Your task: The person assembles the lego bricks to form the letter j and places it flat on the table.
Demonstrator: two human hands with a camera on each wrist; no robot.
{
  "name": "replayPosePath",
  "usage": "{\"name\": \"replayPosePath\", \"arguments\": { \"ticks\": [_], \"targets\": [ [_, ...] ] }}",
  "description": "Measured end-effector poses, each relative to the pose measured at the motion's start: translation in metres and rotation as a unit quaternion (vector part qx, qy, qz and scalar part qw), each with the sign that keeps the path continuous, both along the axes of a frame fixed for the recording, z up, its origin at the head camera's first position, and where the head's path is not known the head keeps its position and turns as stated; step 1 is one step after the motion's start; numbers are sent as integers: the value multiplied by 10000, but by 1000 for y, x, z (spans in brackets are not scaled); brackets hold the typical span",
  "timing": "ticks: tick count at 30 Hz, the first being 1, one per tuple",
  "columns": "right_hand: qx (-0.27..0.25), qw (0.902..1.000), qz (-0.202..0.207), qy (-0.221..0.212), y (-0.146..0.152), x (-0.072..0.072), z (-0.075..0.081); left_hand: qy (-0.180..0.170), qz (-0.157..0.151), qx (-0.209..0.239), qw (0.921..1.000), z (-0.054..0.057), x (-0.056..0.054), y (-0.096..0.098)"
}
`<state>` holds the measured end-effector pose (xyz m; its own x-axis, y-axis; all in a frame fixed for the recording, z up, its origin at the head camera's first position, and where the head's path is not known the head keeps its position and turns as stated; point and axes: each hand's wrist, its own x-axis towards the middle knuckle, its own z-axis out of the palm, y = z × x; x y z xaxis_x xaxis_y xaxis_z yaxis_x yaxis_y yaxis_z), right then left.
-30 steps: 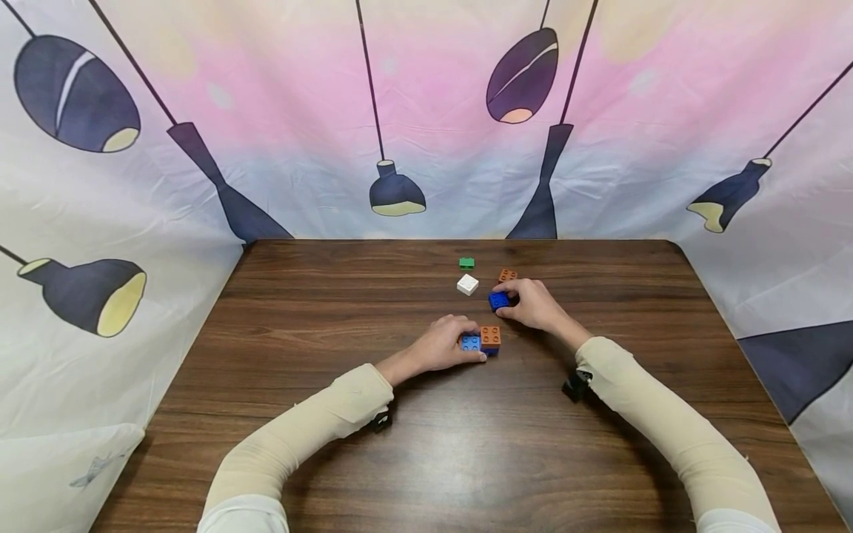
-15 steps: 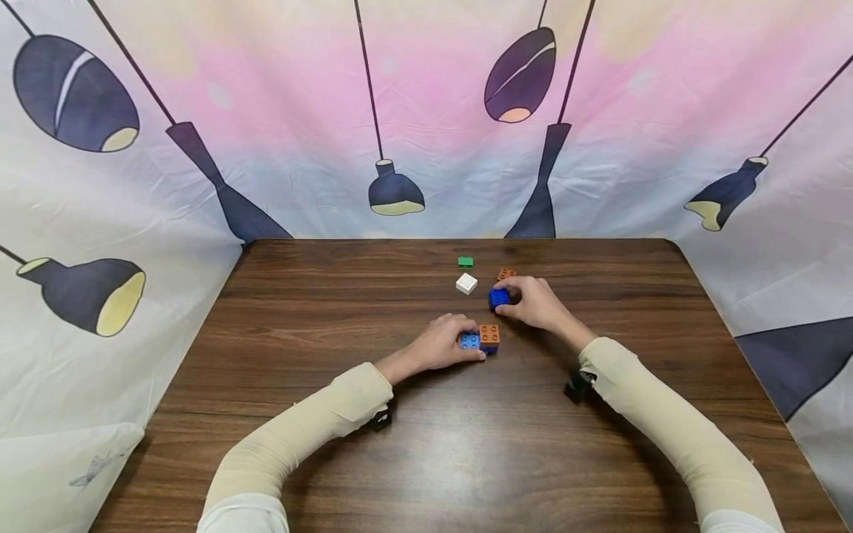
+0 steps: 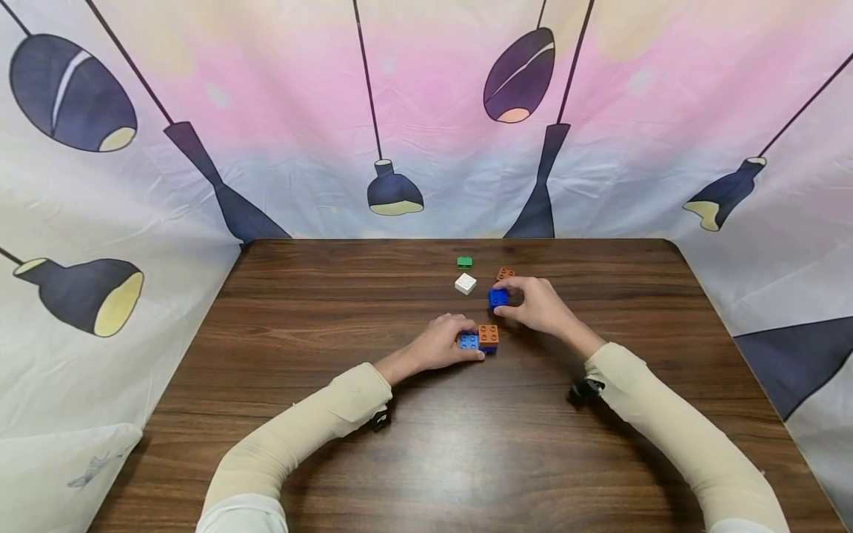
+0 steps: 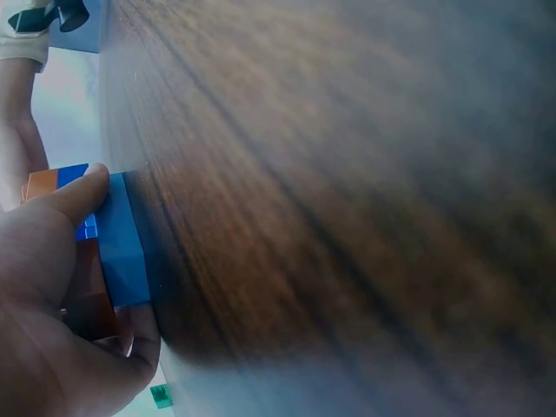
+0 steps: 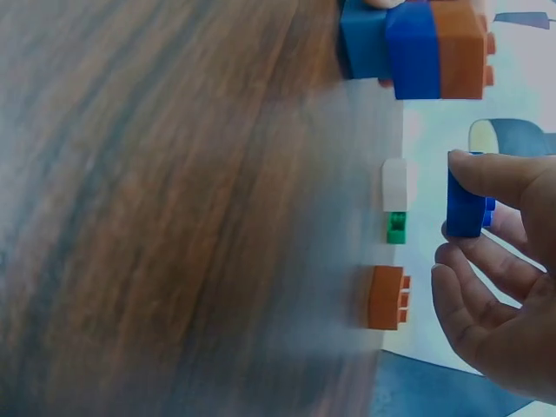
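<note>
My left hand (image 3: 443,343) grips a small stack of toy building bricks on the table, thumb on the near side and fingers on the far side. Its base is a light blue brick (image 4: 123,248). A dark blue brick (image 5: 413,52) sits on that, topped by an orange brick (image 3: 489,334). A reddish-brown brick (image 4: 91,295) shows under the left palm. Between thumb and fingers, my right hand (image 3: 538,303) pinches a separate dark blue brick (image 5: 464,198). In the right wrist view this one hangs off the tabletop, studs facing up.
Behind the hands lie a white brick (image 3: 466,283) and a green brick (image 3: 464,262). Another orange brick (image 5: 385,298), partly covered by the right hand in the head view, rests on the wooden table (image 3: 320,296). A printed cloth (image 3: 300,111) hangs at the table's back edge.
The right hand has raised the dark blue brick slightly, and its wrist has shifted a little to the right. The left hand and its stack have stayed put.
</note>
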<state>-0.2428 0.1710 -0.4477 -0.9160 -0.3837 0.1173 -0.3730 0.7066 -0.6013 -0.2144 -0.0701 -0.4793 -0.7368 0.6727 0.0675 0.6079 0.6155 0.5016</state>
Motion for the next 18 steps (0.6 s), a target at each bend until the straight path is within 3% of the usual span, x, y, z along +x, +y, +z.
{"name": "replayPosePath", "arguments": {
  "ticks": [18],
  "targets": [
    [-174, 9993, 187, 282, -5, 23, 15, 111, -22, 32, 9999, -1, 0, 0]
  ]
}}
